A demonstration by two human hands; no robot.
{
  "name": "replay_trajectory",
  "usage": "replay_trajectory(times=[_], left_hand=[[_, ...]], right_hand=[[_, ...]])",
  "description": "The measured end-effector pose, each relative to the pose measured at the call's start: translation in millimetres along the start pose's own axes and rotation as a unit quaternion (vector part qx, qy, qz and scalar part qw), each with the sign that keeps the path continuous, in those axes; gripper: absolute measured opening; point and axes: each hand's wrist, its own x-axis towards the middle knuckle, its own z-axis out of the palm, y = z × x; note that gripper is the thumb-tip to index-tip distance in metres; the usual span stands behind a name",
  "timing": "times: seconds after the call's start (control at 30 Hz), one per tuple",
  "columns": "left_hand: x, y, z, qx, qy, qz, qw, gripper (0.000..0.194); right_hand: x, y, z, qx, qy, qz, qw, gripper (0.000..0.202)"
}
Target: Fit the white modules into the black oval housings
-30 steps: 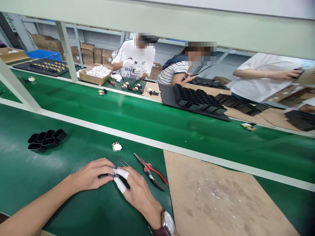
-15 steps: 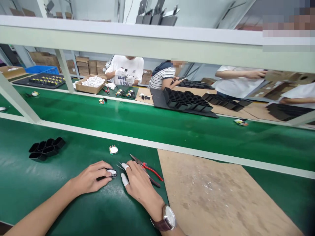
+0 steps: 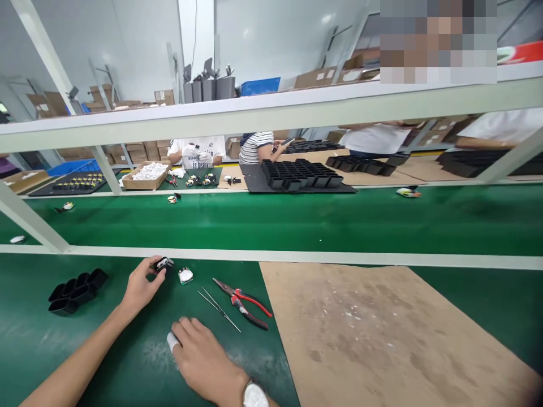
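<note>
My left hand (image 3: 142,285) grips a small black case (image 3: 163,263) with a white part in its open end, between thumb and fingers near the white rail. Just right of it lies a small circuit board with a white pad (image 3: 185,276). My right hand (image 3: 199,353), with a white finger cot and a watch on the wrist, rests low over the green bench and holds nothing; its fingers are partly bent, the thumb side apart. Beyond it lie metal tweezers (image 3: 219,310) and red-handled long-nose pliers (image 3: 244,302). Several black cases (image 3: 78,291) stand grouped at the left.
A stained cardboard sheet (image 3: 360,333) covers the bench at right. Past the white rail (image 3: 237,257) runs a green conveyor belt (image 3: 271,220) carrying a few circuit boards. Across it, co-workers sit beside black case rows (image 3: 301,174) and a carton of white pieces (image 3: 148,174). A shelf beam (image 3: 254,116) crosses overhead.
My right hand has let go of the tweezers, now lying on the bench, and drawn back toward me. My left hand has carried the black case forward toward the rail. The view has tilted up.
</note>
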Motion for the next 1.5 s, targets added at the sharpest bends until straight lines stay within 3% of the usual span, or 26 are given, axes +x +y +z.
replay_trajectory(times=[0.23, 0.33, 0.5, 0.57, 0.67, 0.8, 0.9, 1.03, 1.13, 1.23, 1.37, 1.5], left_hand=[[104, 0, 37.2, 0.050, 0.019, -0.037, 0.998, 0.035], [130, -3, 50.9, 0.071, 0.039, -0.059, 0.995, 0.033], [127, -1, 59.1, 0.081, 0.057, -0.046, 0.994, 0.048], [116, 1, 57.0, 0.083, 0.063, -0.024, 0.994, 0.051], [90, 2, 49.5, 0.086, 0.050, 0.015, 0.995, 0.040], [38, 1, 31.9, 0.102, 0.010, 0.070, 0.992, 0.026], [2, -5, 8.1, 0.137, -0.011, 0.100, 0.985, 0.023], [-24, -19, -47.2, 0.208, 0.008, 0.100, 0.973, 0.026], [-30, -33, -95.3, 0.267, 0.042, 0.076, 0.960, 0.023], [-31, -47, -130.4, 0.319, 0.076, 0.040, 0.944, 0.022], [-25, -61, -146.7, 0.353, 0.081, 0.015, 0.932, 0.022], [-9, -65, -136.3, 0.354, 0.060, 0.015, 0.933, 0.024]], right_hand=[[-1, -1, -1, -0.014, 0.018, -0.010, 1.000, 0.013], [-1, 1, 3, -0.018, 0.027, -0.017, 0.999, 0.017], [0, 2, 2, -0.009, 0.017, -0.016, 1.000, 0.017], [-1, 3, -2, -0.004, 0.019, -0.017, 1.000, 0.017], [-2, 4, -6, 0.006, 0.018, -0.010, 1.000, 0.012], [-2, 3, -4, 0.028, 0.009, 0.006, 1.000, 0.008], [-2, 2, 2, 0.032, 0.005, 0.008, 0.999, 0.012], [-5, 0, 13, 0.019, 0.018, 0.005, 1.000, 0.026], [-8, -1, 19, 0.011, 0.027, 0.003, 1.000, 0.036], [-8, -2, 18, 0.009, 0.016, -0.003, 1.000, 0.037], [-3, -1, 9, 0.017, -0.021, 0.003, 1.000, 0.031], [1, -1, -2, 0.030, -0.049, 0.003, 0.998, 0.029]])
